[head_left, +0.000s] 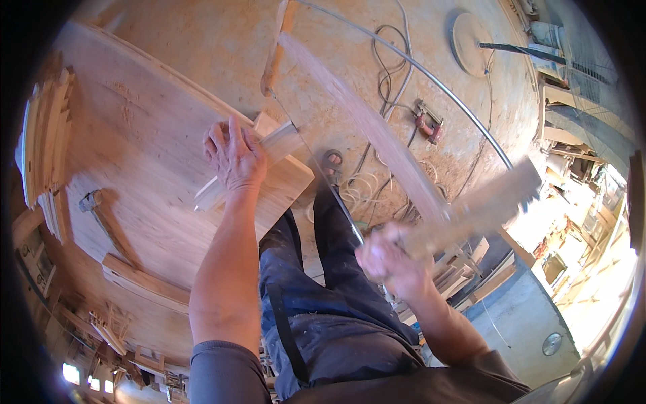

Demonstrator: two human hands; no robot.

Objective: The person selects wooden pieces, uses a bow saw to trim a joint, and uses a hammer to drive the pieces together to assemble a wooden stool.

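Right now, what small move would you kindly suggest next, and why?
Probably a light, short stroke: the right hand grips the frame saw, and the left hand rests on the wooden strip, whose end appears to meet the blade.

I see white glare burning out the right side, motion blur smearing the right hand (397,262) and bow saw (377,128), and dark, curving edges.

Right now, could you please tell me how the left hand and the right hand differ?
The left hand rests over a pale wood strip, whereas the right hand is wrapped around one end of the frame saw. The left hand looks fairly sharp; the right hand is blurred. Both are bare.
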